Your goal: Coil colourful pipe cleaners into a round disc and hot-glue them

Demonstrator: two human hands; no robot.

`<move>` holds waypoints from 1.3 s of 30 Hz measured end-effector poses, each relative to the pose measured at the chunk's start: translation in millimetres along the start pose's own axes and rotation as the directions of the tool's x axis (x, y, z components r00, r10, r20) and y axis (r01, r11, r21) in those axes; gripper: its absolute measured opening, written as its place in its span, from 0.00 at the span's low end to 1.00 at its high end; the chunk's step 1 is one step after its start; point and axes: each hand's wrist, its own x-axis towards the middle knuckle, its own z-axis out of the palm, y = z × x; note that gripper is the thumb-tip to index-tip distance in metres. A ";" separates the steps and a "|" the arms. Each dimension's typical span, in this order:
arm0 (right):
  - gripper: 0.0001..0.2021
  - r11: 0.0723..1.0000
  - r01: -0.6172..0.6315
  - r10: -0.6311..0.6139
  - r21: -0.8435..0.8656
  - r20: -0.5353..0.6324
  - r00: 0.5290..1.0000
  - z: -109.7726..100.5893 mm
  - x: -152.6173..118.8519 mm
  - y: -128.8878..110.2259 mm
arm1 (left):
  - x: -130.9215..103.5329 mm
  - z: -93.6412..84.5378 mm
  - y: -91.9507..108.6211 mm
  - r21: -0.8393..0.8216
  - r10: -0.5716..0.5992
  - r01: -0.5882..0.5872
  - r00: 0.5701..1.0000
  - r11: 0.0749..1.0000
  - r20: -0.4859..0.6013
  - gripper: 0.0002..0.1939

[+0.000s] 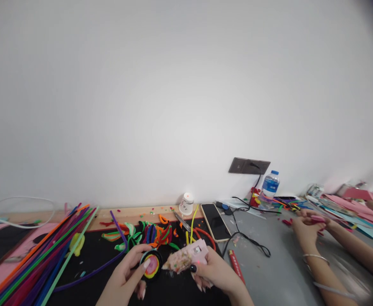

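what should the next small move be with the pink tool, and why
Probably steady the disc and guide the pink tool to its black edge: the left hand holds the disc, the right hand grips the tool, and the tool's narrow end points at that edge, though whether they touch is hard to tell.

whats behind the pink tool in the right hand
Beyond the pink tool, possibly a glue gun, in the right hand, scissors and a yellow pipe cleaner show. The tool covers part of the black mat, so anything directly behind it cannot be seen.
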 end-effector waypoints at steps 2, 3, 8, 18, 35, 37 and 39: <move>0.09 1.000 0.001 -0.001 0.006 0.004 1.000 -0.3 0.3 1.1 | 0.4 -0.3 0.3 -0.005 -0.006 0.006 1.000 1.000 -0.001 0.24; 0.09 1.000 -0.002 0.002 0.006 0.005 1.000 -0.5 0.5 1.8 | 0.5 -0.3 0.6 -0.009 -0.011 0.011 1.000 1.000 -0.003 0.24; 0.11 1.000 -0.007 0.007 0.021 -0.005 1.000 -0.6 0.6 5.0 | 1.1 0.3 0.7 -0.017 -0.012 0.012 1.000 1.000 -0.010 0.24; 0.10 1.000 -0.013 0.013 0.011 -0.014 1.000 3.1 1.4 4.9 | 2.0 -1.9 -2.9 -0.070 -0.038 0.037 0.999 0.997 -0.018 0.23; 0.13 0.999 -0.035 0.033 -0.029 -0.040 0.999 5.4 -0.6 0.4 | 2.7 -0.3 3.2 -0.069 -0.066 0.065 0.998 0.996 -0.018 0.24; 0.14 0.999 -0.029 0.028 -0.031 -0.039 0.999 5.8 -0.9 -0.2 | 2.8 -0.3 3.4 -0.069 -0.068 0.067 0.998 0.995 -0.010 0.25; 0.15 0.999 -0.028 0.027 -0.027 -0.035 0.999 6.2 -0.8 -0.1 | 2.7 -0.4 3.7 -0.065 -0.069 0.068 0.998 0.996 -0.007 0.25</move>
